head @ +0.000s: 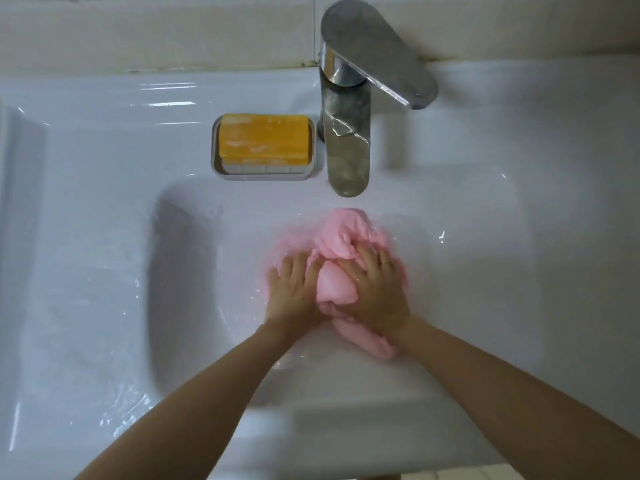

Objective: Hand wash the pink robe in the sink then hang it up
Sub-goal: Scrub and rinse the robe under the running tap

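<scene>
The pink robe [341,237] lies bunched up and wet in the white sink [104,271], just below the faucet spout. Both my hands press down on the bundle side by side. My left hand [292,292] grips its left part with fingers curled into the cloth. My right hand [375,289] covers its right part, fingers spread over the folds. A pink bulge of fabric pokes up between the two hands. Part of the robe is hidden under my palms.
A chrome faucet [346,133] with a flat lever stands at the back of the sink; no water stream is visible. To its left a grey soap dish [263,173] holds an orange soap bar [265,138]. The sink's rim is wet.
</scene>
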`<action>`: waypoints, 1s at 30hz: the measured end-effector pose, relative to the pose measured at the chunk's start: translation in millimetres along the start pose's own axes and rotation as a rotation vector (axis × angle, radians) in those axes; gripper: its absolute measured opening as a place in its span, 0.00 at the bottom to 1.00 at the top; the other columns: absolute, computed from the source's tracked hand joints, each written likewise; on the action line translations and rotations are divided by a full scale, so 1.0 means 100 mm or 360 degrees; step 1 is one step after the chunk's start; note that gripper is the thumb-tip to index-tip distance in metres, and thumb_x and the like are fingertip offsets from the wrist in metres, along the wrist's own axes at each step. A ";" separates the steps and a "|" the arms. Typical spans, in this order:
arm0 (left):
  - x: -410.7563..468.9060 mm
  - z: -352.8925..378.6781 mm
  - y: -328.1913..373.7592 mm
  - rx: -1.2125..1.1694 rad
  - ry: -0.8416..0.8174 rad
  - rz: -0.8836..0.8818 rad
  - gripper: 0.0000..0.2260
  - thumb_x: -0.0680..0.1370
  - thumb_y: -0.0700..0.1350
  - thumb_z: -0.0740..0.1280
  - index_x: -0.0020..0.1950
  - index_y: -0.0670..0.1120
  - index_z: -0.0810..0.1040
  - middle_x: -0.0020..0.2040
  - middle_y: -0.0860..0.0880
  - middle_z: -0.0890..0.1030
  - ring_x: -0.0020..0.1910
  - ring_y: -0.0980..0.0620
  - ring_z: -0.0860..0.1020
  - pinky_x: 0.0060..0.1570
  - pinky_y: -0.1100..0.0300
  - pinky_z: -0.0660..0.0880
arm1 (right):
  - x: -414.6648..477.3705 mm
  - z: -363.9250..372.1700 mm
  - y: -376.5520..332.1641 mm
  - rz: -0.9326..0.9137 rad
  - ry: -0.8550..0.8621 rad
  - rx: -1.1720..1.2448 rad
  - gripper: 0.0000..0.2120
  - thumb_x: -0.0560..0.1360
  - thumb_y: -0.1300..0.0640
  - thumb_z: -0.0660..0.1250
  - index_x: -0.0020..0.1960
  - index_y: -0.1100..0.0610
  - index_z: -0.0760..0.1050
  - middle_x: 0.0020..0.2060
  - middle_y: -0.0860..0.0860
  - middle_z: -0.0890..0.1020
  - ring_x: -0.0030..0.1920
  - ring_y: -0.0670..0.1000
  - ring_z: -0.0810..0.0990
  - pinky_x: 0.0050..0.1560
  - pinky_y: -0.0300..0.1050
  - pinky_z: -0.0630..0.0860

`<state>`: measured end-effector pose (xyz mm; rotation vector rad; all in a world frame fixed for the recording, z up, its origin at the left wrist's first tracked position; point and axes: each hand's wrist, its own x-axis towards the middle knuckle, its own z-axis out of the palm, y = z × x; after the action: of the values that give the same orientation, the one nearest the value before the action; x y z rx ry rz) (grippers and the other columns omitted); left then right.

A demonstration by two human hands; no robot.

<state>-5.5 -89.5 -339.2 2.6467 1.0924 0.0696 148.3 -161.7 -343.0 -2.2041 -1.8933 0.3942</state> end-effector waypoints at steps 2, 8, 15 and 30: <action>0.00 0.10 -0.01 0.0110 0.0116 -0.0006 0.25 0.68 0.58 0.63 0.58 0.44 0.70 0.49 0.40 0.77 0.46 0.39 0.76 0.40 0.50 0.73 | 0.04 0.07 -0.02 -0.0026 0.0191 -0.0022 0.32 0.70 0.28 0.54 0.56 0.53 0.77 0.51 0.60 0.79 0.49 0.63 0.77 0.47 0.53 0.74; 0.24 0.21 -0.20 0.0157 0.0236 0.0156 0.16 0.77 0.56 0.54 0.47 0.45 0.72 0.42 0.45 0.77 0.38 0.45 0.74 0.37 0.54 0.67 | 0.22 0.18 0.07 -0.0056 0.0491 0.0000 0.27 0.74 0.34 0.51 0.47 0.56 0.76 0.39 0.58 0.79 0.38 0.58 0.76 0.37 0.48 0.74; 0.69 -0.31 -0.12 -0.0295 -0.0867 -0.0111 0.14 0.75 0.51 0.67 0.57 0.46 0.76 0.54 0.46 0.78 0.56 0.46 0.76 0.55 0.55 0.71 | 0.59 -0.25 -0.09 0.0306 -0.0001 0.0216 0.19 0.67 0.43 0.56 0.41 0.55 0.80 0.37 0.51 0.81 0.38 0.54 0.81 0.37 0.42 0.73; 0.19 -0.54 -0.11 -0.0117 -0.0556 -0.0263 0.56 0.54 0.76 0.63 0.75 0.57 0.42 0.77 0.42 0.47 0.74 0.39 0.52 0.66 0.35 0.60 | 0.23 -0.53 0.06 0.0729 0.0022 0.0682 0.40 0.64 0.26 0.63 0.71 0.43 0.66 0.66 0.51 0.65 0.65 0.53 0.69 0.65 0.55 0.69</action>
<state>-7.9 -55.8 -291.1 2.3733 1.1536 -0.3645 174.4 -139.0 -296.8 -2.2947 -1.1372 0.7721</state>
